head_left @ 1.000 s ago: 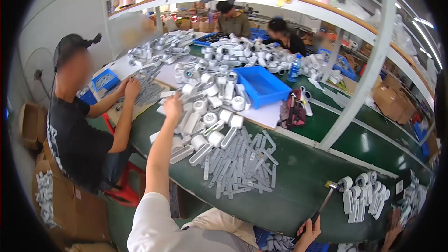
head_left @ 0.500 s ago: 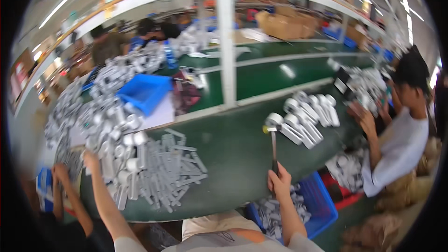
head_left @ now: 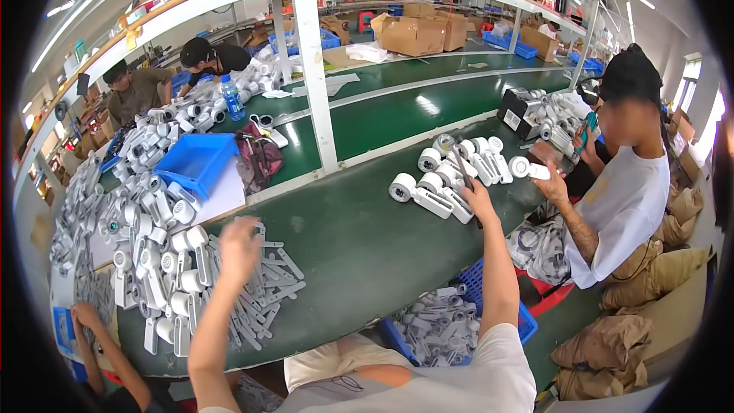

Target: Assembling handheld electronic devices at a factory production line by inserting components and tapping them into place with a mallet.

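Green and long, the table [head_left: 359, 237] curves across the middle of the frame under a white shelf post [head_left: 317, 69]. Left hand [head_left: 238, 248] is blurred at centre left above a heap of flat white plastic strips [head_left: 264, 302]; whether it pinches anything cannot be told. Right hand [head_left: 480, 199], right of centre, is closed around a dark-handled hammer [head_left: 462, 172] lying over a cluster of white roller-shaped housings [head_left: 451, 180], too overlapped to count. Two blue bins show: one [head_left: 191, 164] at upper left, one [head_left: 466, 321] half hidden below the table edge. Three other people sit around.
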A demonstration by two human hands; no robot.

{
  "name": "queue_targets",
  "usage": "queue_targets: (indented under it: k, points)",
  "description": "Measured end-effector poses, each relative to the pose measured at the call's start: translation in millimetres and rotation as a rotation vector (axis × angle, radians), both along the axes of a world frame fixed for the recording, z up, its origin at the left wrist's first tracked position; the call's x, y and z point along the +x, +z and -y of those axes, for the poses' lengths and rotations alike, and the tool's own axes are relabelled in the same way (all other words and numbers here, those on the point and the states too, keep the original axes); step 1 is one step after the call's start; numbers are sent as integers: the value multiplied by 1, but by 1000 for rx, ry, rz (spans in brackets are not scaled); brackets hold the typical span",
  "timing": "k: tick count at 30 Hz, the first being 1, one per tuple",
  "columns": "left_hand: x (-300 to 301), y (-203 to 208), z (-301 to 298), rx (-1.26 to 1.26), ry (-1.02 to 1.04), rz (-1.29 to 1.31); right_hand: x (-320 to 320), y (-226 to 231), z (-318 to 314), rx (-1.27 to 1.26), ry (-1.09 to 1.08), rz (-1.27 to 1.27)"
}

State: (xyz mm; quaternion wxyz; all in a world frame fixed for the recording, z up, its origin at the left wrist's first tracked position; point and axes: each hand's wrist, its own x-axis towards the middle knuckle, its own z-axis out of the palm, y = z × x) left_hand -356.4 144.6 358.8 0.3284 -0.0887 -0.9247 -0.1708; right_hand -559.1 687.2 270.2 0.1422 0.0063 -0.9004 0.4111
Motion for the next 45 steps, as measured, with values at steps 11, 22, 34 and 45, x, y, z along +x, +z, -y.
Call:
queue_targets:
  k: [11, 22, 34, 45]
  points:
    - [-100, -96, -234, 497, -313, 246, 85, 25, 101, 233, 299, -145]
    - [-42, -88, -157, 322, -93, 280, 171, 14, 211, -248, 649, -54]
    - [37, -62, -120, 298, 105, 365, 106, 29, 145, 188, 205, -264]
    - [30, -69, -145, 223, 254, 257, 108, 40, 101, 328, 168, -105]
